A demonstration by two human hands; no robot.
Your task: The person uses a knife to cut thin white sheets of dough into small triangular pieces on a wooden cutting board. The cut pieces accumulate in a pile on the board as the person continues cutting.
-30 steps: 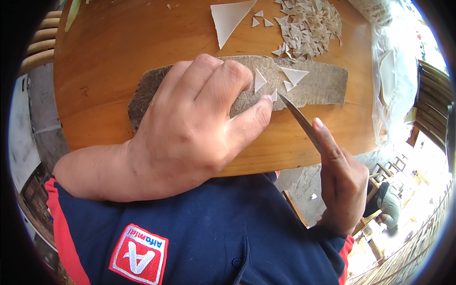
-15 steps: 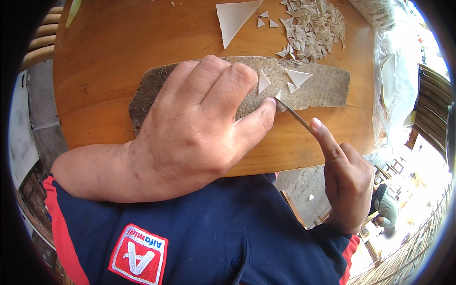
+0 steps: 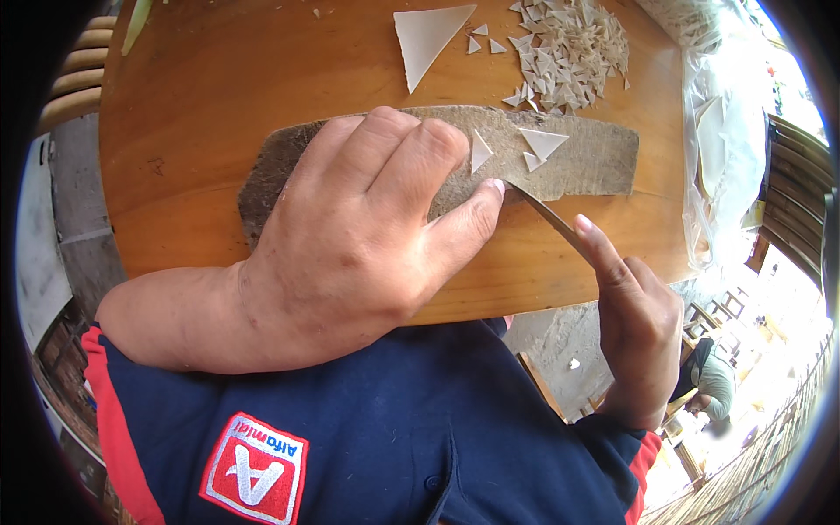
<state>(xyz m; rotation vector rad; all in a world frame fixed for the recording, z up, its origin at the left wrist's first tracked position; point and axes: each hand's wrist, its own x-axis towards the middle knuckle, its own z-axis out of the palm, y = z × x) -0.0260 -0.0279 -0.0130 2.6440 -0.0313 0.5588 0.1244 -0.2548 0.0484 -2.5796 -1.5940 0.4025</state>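
Observation:
My left hand (image 3: 367, 227) lies palm down on a long grey-brown cutting slab (image 3: 577, 162) on the round wooden table (image 3: 219, 114); its fingers press something white that they hide. My right hand (image 3: 634, 319) grips a knife (image 3: 541, 210), index finger along the blade's back, and the tip meets the slab beside my left thumb. Three small white triangular pieces (image 3: 542, 142) lie on the slab just past my fingers.
A heap of several small white triangles (image 3: 569, 48) and one large white triangular sheet (image 3: 426, 39) lie at the table's far side. A clear plastic bag with white sheets (image 3: 722, 149) hangs at the right edge. Chair rungs (image 3: 74, 74) show at the far left.
The knife tip has slid left and up along the slab toward my left thumb. My left hand has stayed pressed on the slab.

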